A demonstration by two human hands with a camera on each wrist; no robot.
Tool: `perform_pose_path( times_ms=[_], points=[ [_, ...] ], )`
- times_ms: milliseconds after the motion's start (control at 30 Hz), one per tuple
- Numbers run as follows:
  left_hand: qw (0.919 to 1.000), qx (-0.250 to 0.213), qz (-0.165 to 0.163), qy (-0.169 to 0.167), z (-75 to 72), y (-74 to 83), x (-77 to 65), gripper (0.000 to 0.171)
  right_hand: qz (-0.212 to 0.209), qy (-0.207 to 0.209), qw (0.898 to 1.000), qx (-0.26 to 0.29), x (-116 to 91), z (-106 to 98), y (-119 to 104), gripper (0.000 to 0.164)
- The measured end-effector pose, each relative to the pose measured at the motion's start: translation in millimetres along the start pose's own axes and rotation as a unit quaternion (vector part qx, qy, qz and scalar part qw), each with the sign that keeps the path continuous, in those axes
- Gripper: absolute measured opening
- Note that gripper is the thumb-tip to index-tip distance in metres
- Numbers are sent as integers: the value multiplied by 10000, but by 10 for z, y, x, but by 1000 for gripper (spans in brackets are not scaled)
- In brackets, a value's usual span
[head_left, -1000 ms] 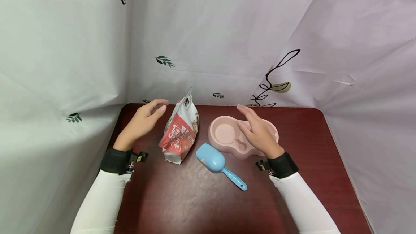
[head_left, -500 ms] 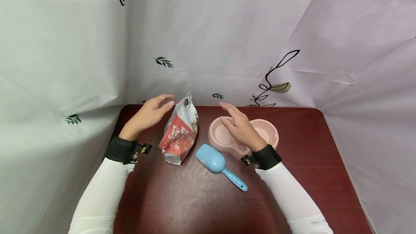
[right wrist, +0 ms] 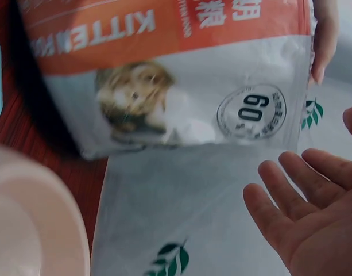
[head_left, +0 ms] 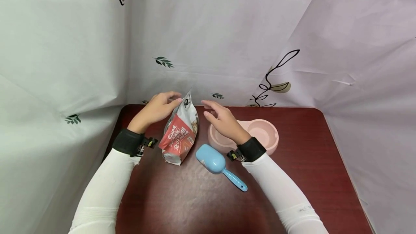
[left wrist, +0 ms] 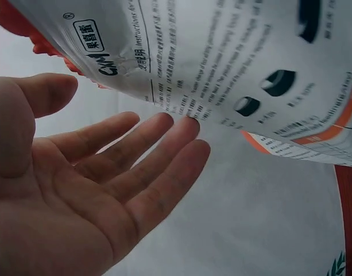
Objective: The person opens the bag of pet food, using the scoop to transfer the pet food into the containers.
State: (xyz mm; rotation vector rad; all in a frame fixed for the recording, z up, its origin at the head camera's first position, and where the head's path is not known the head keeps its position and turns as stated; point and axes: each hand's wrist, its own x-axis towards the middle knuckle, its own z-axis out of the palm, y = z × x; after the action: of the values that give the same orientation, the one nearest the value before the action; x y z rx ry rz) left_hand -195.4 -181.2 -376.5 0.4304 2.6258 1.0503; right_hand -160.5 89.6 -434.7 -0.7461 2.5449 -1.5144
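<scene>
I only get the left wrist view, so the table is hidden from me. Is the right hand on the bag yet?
Observer: No, the right hand hovers open beside the bag, not touching.
Operator: What else is on the table?
Observer: A blue scoop lies in front of a pink double bowl.
Operator: Does the bag stand or lie flat?
Observer: It stands, with the left hand at its top edge.

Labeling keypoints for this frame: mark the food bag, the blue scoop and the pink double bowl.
food bag (head_left: 178, 136), head view, on the red front panel.
blue scoop (head_left: 210, 158), head view, on the scoop's rounded bowl.
pink double bowl (head_left: 264, 132), head view, inside the right-hand basin.
</scene>
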Motion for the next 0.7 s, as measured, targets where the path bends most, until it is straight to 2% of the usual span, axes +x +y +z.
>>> perform_pose_path(
  times_ms=[267, 400, 533, 700],
  points=[
    [9997, 137, 102, -155, -29, 63, 148, 49, 400, 140, 9971, 632, 255, 132, -78, 40],
    [9995, 236, 153, -150, -54, 86, 212, 44, 526, 48, 9959, 736, 352, 174, -119, 41],
    [9990, 368, 244, -8, -83, 113, 282, 34, 631, 43, 9938, 913, 465, 199, -168, 40],
    [9978, 553, 315, -186, -86, 120, 361, 37, 862, 53, 9904, 1075, 571, 217, -199, 37]
  ],
)
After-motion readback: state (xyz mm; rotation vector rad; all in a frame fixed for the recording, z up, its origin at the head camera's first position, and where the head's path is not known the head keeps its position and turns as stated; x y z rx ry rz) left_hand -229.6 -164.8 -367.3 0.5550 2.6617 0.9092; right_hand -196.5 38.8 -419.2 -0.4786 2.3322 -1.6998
